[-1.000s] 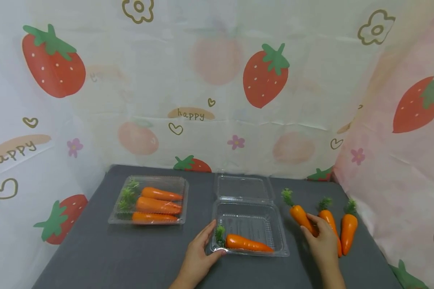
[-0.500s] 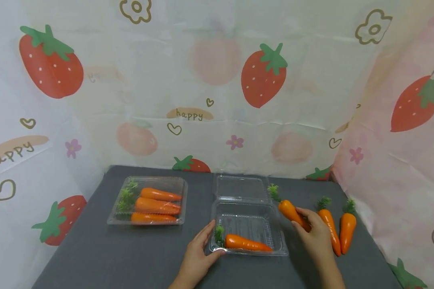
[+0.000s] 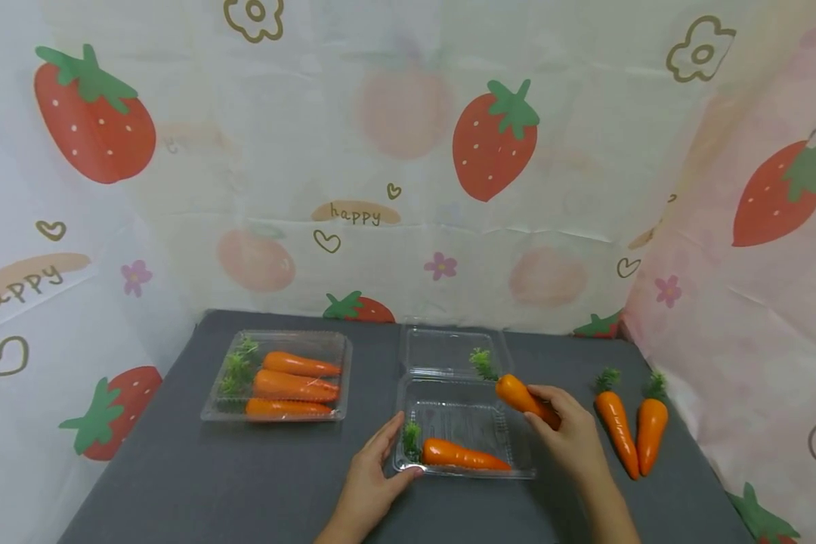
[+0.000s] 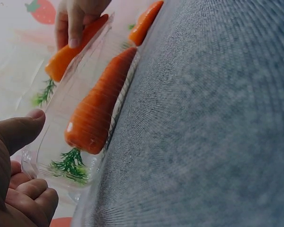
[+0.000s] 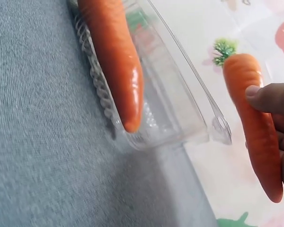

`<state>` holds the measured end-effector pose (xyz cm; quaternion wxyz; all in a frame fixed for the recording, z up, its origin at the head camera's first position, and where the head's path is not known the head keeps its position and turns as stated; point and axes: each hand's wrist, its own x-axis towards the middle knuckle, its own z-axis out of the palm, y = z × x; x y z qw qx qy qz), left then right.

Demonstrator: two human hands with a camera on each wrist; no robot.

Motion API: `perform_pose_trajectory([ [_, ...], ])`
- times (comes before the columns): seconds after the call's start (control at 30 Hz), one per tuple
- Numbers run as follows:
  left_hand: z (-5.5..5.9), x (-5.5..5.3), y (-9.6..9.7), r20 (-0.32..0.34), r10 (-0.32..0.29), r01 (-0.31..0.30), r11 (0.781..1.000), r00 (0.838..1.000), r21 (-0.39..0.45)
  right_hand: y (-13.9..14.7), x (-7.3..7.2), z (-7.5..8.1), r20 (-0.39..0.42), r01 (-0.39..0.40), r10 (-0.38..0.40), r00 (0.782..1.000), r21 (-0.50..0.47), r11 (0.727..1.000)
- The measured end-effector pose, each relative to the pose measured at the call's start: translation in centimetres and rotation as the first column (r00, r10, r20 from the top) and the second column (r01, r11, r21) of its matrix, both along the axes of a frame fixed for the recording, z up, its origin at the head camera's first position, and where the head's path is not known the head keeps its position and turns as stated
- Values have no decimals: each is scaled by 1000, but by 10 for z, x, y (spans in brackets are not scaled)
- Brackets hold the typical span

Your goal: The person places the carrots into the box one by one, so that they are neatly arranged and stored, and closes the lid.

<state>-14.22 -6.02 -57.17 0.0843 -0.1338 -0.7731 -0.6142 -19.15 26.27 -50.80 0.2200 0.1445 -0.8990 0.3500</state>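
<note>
Carrot, glossy orange and tapered with a frilly green top [image 3: 520, 397], is pinched between the thumb and fingers of a person's right hand [image 3: 571, 434], tilted with its leafy end toward the back and left, over the back right part of an open, clear plastic tray [image 3: 459, 415]; the left hand [image 3: 377, 476] rests at the tray's near left corner, thumb and forefinger spread apart around it; inside, along the front wall, lies a second orange carrot [image 3: 459, 455], leaves to the left; the tray's transparent hinged lid [image 3: 442, 351] lies folded back behind it; at right, two more orange carrots [image 3: 616, 431] lie side by side on the grey cloth-covered surface [image 3: 279, 483], leaves away from the person; at left sits a closed, clear plastic box [image 3: 207, 413] holding three orange carrots [image 3: 295, 387]; a strawberry-printed pale curtain [image 3: 272, 151] hangs behind.
</note>
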Motion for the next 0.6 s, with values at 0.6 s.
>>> perform_pose_trajectory([
  [0.6,0,0,0,23,-3,4,1000,1000,-18,-30,-6,1,106,-109,108,989,6,994],
])
